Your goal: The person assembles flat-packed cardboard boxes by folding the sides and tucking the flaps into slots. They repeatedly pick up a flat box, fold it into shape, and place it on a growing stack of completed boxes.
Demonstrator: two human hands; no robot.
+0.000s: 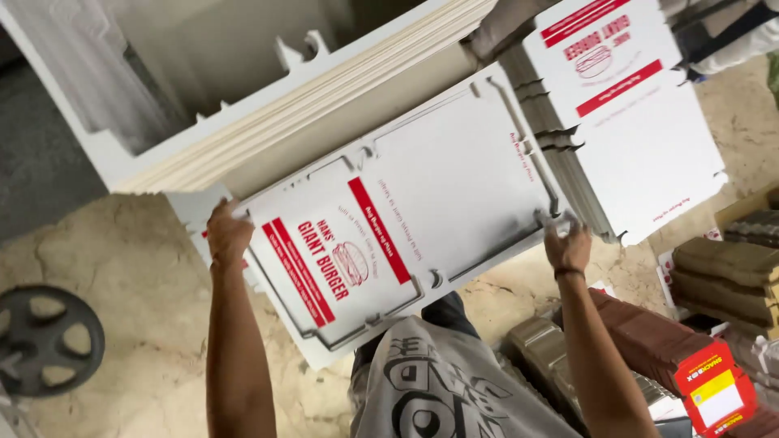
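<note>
Left hand (228, 231) clasped near-left corner of flat printed carton sheet (422, 203); right hand (567, 245) pinched its right edge. Sheet lay tilted atop stack of cardboard blanks (324, 113), second printed stack (633, 122) beside.

I see soft, even daylight, faint shadows, no glare; motion blur smears the upper left corner.

Between the fingers (230, 217), the flat white-and-red printed cardboard box blank (406, 211) looks smooth and matt; the sandy concrete floor (138, 284) below looks rough.
</note>
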